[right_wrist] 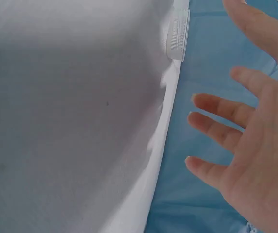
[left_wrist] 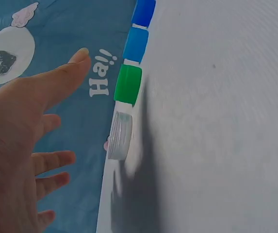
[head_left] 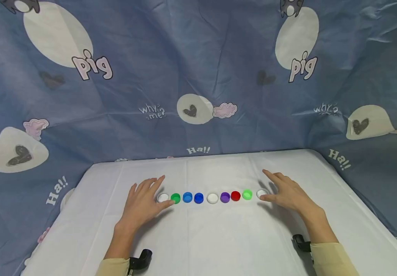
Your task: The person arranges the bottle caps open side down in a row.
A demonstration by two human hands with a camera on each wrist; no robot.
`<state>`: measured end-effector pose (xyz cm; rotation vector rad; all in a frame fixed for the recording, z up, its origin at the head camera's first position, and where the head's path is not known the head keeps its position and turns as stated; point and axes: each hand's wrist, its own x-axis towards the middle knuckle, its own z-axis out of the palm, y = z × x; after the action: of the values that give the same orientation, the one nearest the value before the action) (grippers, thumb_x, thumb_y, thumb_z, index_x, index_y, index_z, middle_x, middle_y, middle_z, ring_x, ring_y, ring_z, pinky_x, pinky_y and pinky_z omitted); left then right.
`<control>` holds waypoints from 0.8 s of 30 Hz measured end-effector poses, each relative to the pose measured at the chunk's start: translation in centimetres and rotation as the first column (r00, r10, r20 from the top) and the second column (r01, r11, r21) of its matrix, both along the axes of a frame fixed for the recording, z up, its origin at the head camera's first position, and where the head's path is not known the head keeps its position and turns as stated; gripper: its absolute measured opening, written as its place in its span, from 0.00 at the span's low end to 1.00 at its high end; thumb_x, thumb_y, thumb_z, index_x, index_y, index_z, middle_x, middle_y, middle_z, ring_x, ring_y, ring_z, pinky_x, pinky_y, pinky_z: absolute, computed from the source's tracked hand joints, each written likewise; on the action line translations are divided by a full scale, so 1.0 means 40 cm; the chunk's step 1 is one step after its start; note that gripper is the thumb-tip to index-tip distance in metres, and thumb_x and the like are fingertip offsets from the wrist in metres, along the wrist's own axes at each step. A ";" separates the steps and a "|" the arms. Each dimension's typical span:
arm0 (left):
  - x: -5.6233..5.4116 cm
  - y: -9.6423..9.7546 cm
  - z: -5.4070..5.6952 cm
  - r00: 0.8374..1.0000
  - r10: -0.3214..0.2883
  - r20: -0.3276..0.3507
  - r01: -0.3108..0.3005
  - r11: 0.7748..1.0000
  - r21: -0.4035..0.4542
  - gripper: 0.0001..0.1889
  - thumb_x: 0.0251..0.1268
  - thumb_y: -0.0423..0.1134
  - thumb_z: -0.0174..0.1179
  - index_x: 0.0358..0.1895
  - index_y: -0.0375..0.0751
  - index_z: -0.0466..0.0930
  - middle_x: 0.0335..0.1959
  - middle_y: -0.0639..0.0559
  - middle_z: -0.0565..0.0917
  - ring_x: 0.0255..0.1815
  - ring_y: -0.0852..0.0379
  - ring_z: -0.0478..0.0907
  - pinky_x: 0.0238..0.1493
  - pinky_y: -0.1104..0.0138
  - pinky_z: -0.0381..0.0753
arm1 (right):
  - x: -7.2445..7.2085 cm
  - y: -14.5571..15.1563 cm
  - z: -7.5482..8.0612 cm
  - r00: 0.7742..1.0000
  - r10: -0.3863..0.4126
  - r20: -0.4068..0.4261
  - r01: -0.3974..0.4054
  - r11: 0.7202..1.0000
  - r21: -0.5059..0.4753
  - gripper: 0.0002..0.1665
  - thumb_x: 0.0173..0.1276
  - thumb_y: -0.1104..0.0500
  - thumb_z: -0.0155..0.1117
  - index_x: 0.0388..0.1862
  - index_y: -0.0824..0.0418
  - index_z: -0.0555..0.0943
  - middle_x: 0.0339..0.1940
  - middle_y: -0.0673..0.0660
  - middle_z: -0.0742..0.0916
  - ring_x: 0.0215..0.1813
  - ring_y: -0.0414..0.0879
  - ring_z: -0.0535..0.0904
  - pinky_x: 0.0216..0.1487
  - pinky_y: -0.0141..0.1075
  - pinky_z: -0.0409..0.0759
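Observation:
A row of plastic bottle caps lies across the white table. At its left end are a clear cap [head_left: 162, 197] and a green cap [head_left: 175, 198], then a light blue cap [head_left: 187, 197] and a dark blue cap [head_left: 198, 198]. A white cap [head_left: 212, 198] sits mid-row, followed by a purple cap [head_left: 224, 197], a red cap [head_left: 235, 196], a light green cap [head_left: 247, 194] and another clear cap [head_left: 262, 193]. My left hand [head_left: 141, 205] hovers by the left end, fingers spread and holding nothing. Over the right end, my right hand [head_left: 286, 191] is likewise spread, its thumb overlapping the clear cap.
A white cloth covers the table [head_left: 219, 241]. Behind and beside it hangs a blue printed curtain [head_left: 246, 130]. Black camera mounts [head_left: 141, 260] sit at both wrists, by the yellow sleeves [head_left: 333, 258].

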<state>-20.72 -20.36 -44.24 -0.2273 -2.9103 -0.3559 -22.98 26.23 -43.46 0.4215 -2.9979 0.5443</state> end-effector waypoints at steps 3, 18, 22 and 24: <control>-0.009 0.012 0.004 1.000 -0.012 -0.008 0.013 1.000 0.011 0.50 0.51 0.75 0.62 0.77 0.58 0.59 0.70 0.42 0.72 0.73 0.39 0.65 0.73 0.37 0.50 | -0.003 0.002 0.000 1.000 -0.006 0.003 0.006 1.000 -0.003 0.56 0.57 0.30 0.69 0.78 0.51 0.61 0.66 0.65 0.76 0.65 0.65 0.74 0.59 0.62 0.72; -0.029 0.076 0.001 0.998 -0.055 -0.013 0.056 0.998 0.016 0.49 0.51 0.74 0.62 0.76 0.58 0.62 0.59 0.43 0.80 0.61 0.42 0.76 0.64 0.44 0.69 | -0.016 0.008 0.005 1.000 -0.011 0.016 0.011 1.000 0.015 0.53 0.58 0.32 0.70 0.77 0.51 0.64 0.65 0.64 0.78 0.64 0.64 0.74 0.60 0.63 0.71; -0.035 0.089 0.007 0.999 -0.053 0.004 0.053 0.998 0.016 0.48 0.51 0.74 0.62 0.76 0.60 0.62 0.53 0.46 0.81 0.55 0.45 0.76 0.61 0.45 0.71 | -0.020 0.009 0.005 1.000 -0.007 0.019 0.006 1.000 0.015 0.53 0.58 0.32 0.69 0.77 0.52 0.64 0.64 0.65 0.79 0.64 0.64 0.74 0.59 0.62 0.72; -0.038 0.098 0.011 0.998 -0.059 0.014 0.059 0.998 0.012 0.48 0.51 0.74 0.62 0.76 0.60 0.63 0.51 0.47 0.81 0.52 0.46 0.76 0.59 0.47 0.72 | -0.021 0.009 0.005 1.000 -0.010 0.027 0.010 1.000 0.014 0.53 0.58 0.32 0.69 0.77 0.51 0.64 0.64 0.64 0.79 0.64 0.64 0.74 0.60 0.62 0.72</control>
<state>-22.23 -16.46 -43.79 -0.3105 -2.9197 -0.3846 -23.81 26.58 -43.26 0.4032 -3.0292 0.5332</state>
